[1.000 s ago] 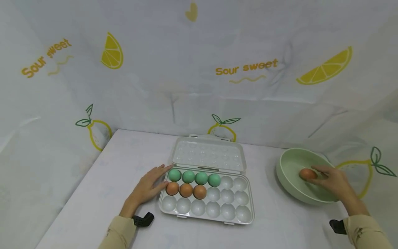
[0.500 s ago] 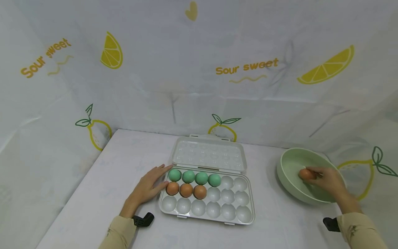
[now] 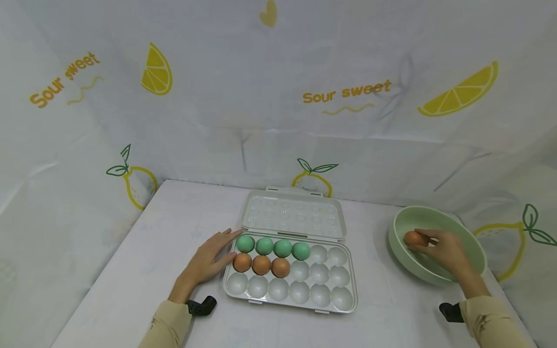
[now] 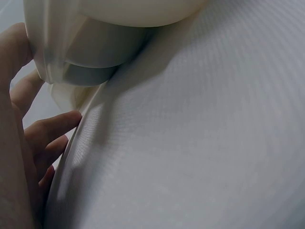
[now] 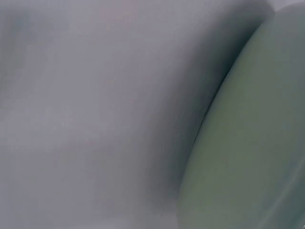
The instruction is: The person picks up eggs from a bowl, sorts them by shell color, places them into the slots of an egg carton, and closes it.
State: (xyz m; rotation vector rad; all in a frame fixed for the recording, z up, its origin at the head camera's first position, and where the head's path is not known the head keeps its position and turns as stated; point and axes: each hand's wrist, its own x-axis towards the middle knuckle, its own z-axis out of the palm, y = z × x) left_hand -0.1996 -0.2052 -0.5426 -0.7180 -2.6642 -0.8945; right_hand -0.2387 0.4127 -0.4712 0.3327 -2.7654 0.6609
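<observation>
In the head view, my right hand [image 3: 448,250] pinches a brown egg [image 3: 415,238] between thumb and fingers, over the left part of the light green bowl [image 3: 398,253]. The bowl's outer wall fills the right of the right wrist view; neither hand nor egg shows there. My left hand [image 3: 206,258] lies with fingers extended against the left edge of the egg carton [image 3: 290,303]. In the left wrist view, the left fingers [image 4: 52,129] are spread beside the carton's side. Several green eggs [image 3: 264,246] fill part of the back row, and three brown eggs [image 3: 261,265] sit in the middle row.
The carton's clear lid [image 3: 293,215] lies folded back behind the tray. Vacant cups [image 3: 319,295] take up the front row and the right end of the other rows. A lemon-printed cloth [image 3: 209,96] hangs behind the white table [image 3: 196,208].
My right hand has moved left with the brown egg, from the middle of the bowl toward its left rim. The left hand has stayed at the carton's edge.
</observation>
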